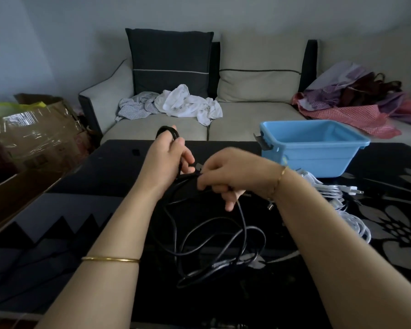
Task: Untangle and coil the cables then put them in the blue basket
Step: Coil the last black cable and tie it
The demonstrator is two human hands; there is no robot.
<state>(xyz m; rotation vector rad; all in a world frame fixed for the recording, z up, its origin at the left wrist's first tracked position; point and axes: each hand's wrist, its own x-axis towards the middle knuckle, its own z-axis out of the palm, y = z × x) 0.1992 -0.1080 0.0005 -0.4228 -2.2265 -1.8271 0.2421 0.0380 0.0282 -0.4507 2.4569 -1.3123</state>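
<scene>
A gold bangle (109, 259) is sitting on the left forearm, closest to the lens, and both arms are reaching forward over the dark, glossy desk (105, 167). Between the arms, the loose part of the black cable (214, 233) is lying on the desk in slack, overlapping loops. From there its strands are rising to both hands. The left hand (166, 153) is curling its fingers round a small coil of this cable, with one loop sticking out above the knuckles. The right hand (233, 176), wearing a thin bracelet (281, 173), is gripping a strand of the same cable with its fingers folded in, just beside the left hand. A bundle of white cable (337, 193) is lying on the desk just right of the right wrist, its plug pointing right. The blue basket (318, 160) is standing upright on the far right part of the desk, just behind the white cable. Beyond the desk, a beige sofa (152, 129) is carrying crumpled white cloth (185, 103), and a cardboard box (38, 134) is standing to the left.
</scene>
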